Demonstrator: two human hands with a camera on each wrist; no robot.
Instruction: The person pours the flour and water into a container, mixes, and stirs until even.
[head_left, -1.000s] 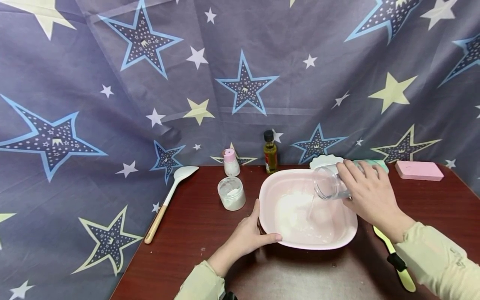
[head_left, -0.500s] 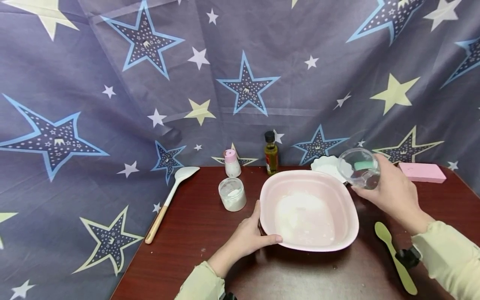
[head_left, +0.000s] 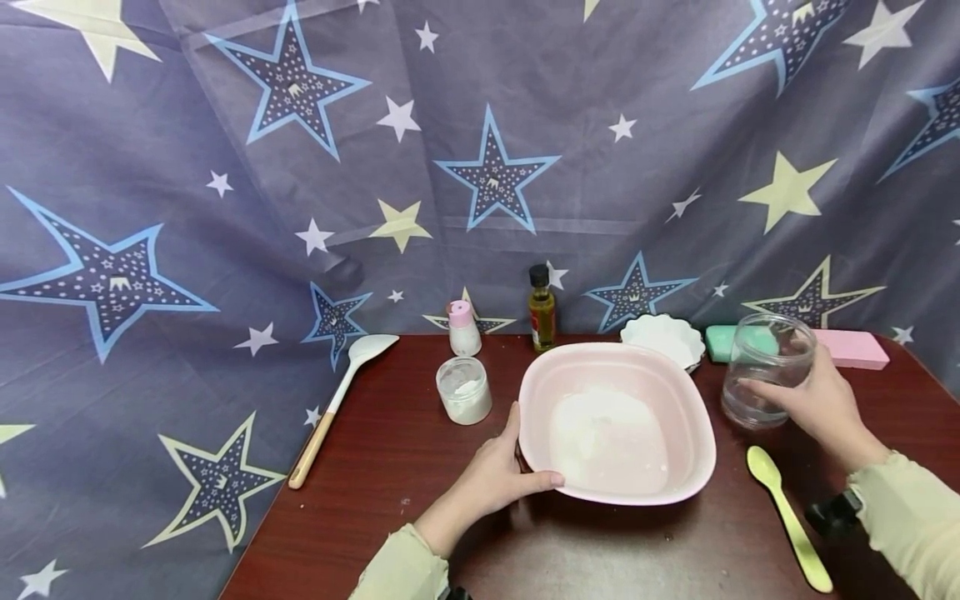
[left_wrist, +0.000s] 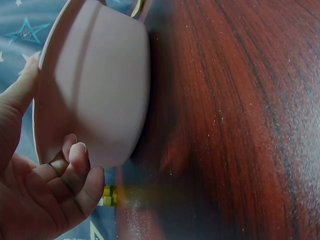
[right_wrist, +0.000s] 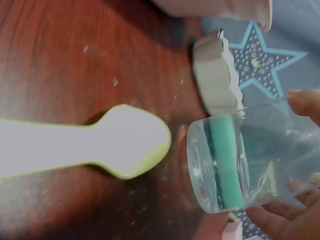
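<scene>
nearest, on the right, a yellow-green spatula lies on the dark wooden table. the left hand grips the near left rim of the pink bowl, thumb over the edge and fingers curled beneath; the bowl holds white powder. right of the bowl the right hand wraps round a clear glass jar, upright at the tabletop. left of the bowl stands a small tub of white powder. farther back are a white spoon, a pink-capped shaker, an oil bottle and a white scalloped dish.
</scene>
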